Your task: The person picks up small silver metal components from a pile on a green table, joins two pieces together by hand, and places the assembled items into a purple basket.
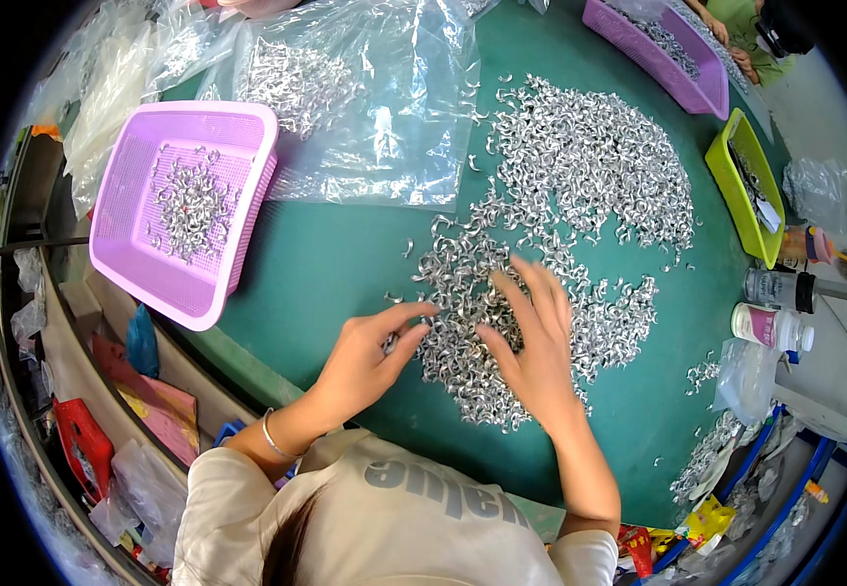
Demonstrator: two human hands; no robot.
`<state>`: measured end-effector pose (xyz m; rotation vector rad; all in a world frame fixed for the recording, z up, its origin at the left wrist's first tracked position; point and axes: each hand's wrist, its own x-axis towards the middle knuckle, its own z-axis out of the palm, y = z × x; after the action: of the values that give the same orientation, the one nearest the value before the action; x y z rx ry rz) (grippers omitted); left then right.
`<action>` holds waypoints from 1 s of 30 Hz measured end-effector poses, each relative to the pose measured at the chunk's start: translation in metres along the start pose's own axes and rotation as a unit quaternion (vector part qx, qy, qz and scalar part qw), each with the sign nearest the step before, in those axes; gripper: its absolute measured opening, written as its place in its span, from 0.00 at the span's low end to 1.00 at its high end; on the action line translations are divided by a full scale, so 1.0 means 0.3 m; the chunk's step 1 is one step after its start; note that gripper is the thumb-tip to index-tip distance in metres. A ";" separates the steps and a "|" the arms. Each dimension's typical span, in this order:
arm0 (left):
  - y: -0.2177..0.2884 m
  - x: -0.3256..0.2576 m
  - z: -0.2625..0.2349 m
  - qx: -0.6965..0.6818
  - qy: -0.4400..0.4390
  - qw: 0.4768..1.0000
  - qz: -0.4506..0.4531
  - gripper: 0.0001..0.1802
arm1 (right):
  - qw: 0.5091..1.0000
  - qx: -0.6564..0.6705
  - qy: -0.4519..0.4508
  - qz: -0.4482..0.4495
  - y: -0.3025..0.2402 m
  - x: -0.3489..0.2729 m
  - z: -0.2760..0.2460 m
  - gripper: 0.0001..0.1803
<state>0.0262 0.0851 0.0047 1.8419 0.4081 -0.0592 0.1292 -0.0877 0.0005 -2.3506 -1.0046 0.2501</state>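
A wide pile of small, shiny, curved metal pieces (482, 381) lies on the green tabletop in front of me. My left hand (370, 352) is at the pile's left edge, thumb and index finger bent together around a small metal piece (427, 320). More silver shows under its curled fingers. Over the middle of the pile, my right hand (536, 342) has its fingers spread, the tips touching the pieces. Whether a piece sits under those fingertips is hidden. Farther back, a second heap of the same pieces (599, 161) joins this one.
A pink basket (111, 210) holding some pieces stands at the left. Behind it lies a clear plastic bag (394, 146) with more pieces. Purple (653, 59) and lime-green baskets (736, 200) stand at the right, near bottles (770, 327). Another person's hands (741, 63) show at far right.
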 end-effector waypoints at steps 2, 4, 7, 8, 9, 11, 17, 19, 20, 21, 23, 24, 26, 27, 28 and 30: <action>0.001 0.008 0.014 0.036 -0.004 0.999 0.014 0.13 | 0.998 -0.039 -0.038 -0.032 -0.028 0.029 0.030 0.30; -0.011 0.013 0.022 0.074 0.007 0.995 0.068 0.14 | 0.991 -0.070 -0.096 -0.065 -0.065 0.017 0.058 0.31; -0.028 0.018 0.016 0.074 0.032 0.995 0.052 0.15 | 0.980 -0.048 -0.171 -0.086 -0.080 -0.048 0.059 0.32; -0.031 0.022 0.017 0.081 0.034 0.994 0.064 0.15 | 0.975 -0.043 -0.193 -0.097 -0.082 -0.060 0.051 0.32; -0.033 0.028 0.018 0.087 0.035 0.993 0.077 0.15 | 0.983 -0.011 -0.153 -0.104 -0.086 -0.064 0.034 0.25; -0.038 0.035 0.027 0.126 0.017 0.986 0.112 0.16 | 0.987 0.087 -0.092 -0.094 -0.015 -0.064 0.034 0.19; -0.023 0.038 0.036 0.302 -0.068 0.942 0.129 0.19 | 0.996 0.026 0.081 0.028 0.083 0.079 -0.002 0.14; -0.029 0.038 0.023 0.323 -0.071 0.937 0.116 0.18 | 0.998 -0.017 0.055 -0.022 0.062 0.115 -0.002 0.17; -0.033 0.034 0.012 0.325 -0.066 0.937 0.109 0.17 | 0.998 -0.036 0.017 -0.040 0.051 0.108 0.011 0.18; -0.035 0.028 -0.001 0.326 -0.062 0.938 0.102 0.16 | 0.997 -0.055 -0.022 -0.058 0.037 0.085 0.024 0.19; -0.039 0.021 -0.023 0.327 -0.051 0.939 0.092 0.15 | 0.992 -0.090 -0.067 -0.058 0.028 0.033 0.030 0.20; -0.041 0.018 -0.032 0.327 -0.044 0.940 0.089 0.15 | 0.992 -0.109 -0.055 -0.039 0.035 0.010 0.024 0.19; -0.040 0.017 -0.037 0.327 -0.030 0.941 0.079 0.14 | 0.988 -0.149 -0.029 0.000 0.053 -0.029 0.005 0.18; -0.039 0.016 -0.037 0.328 -0.022 0.942 0.073 0.14 | 0.984 -0.178 -0.002 0.030 0.062 -0.045 0.002 0.17; -0.040 0.014 -0.036 0.328 -0.015 0.942 0.066 0.14 | 0.981 -0.186 0.021 0.046 0.065 -0.062 -0.002 0.17; -0.059 0.009 -0.009 0.285 0.017 0.953 0.102 0.17 | 0.975 -0.200 0.067 0.075 0.062 -0.096 -0.008 0.16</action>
<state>0.0230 0.0928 -0.0112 2.4502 0.2322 -0.0005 0.1211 -0.1195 -0.0095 -2.7681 -0.8768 -0.0634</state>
